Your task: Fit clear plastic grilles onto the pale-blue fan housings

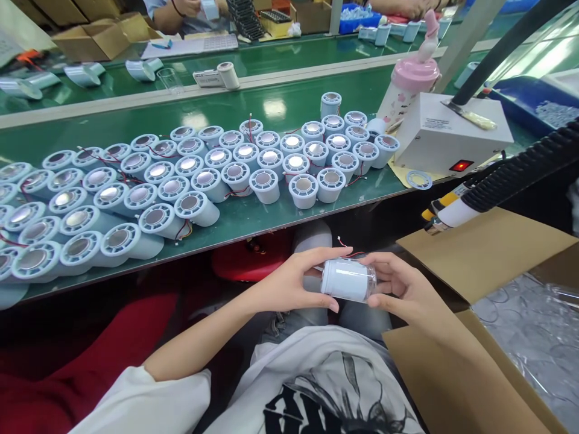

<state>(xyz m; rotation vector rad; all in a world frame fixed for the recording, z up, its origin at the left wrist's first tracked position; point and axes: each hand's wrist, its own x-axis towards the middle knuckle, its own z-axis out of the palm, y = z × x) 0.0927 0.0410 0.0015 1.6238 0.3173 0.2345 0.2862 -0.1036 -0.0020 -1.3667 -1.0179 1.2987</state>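
Observation:
Above my lap I hold a light-blue cylindrical housing (344,279) lying on its side between both hands. My left hand (301,280) grips its left end, thumb below and fingers above. A clear plastic cup (371,282) is around the right part of the housing, and my right hand (400,283) closes on that end. Thin red wires with a small white connector (342,242) stick out above the housing. On the green bench (244,223) in front stand many similar light-blue housings (303,190) with round metallic discs on top.
A cardboard box (488,247) with clear plastic cups (529,337) stands at my right. Behind it are a white power box (452,135) with a lit red switch, a black coiled hose (520,169) and a pink-lidded bottle (409,84). A co-worker's hands (185,7) show across the bench.

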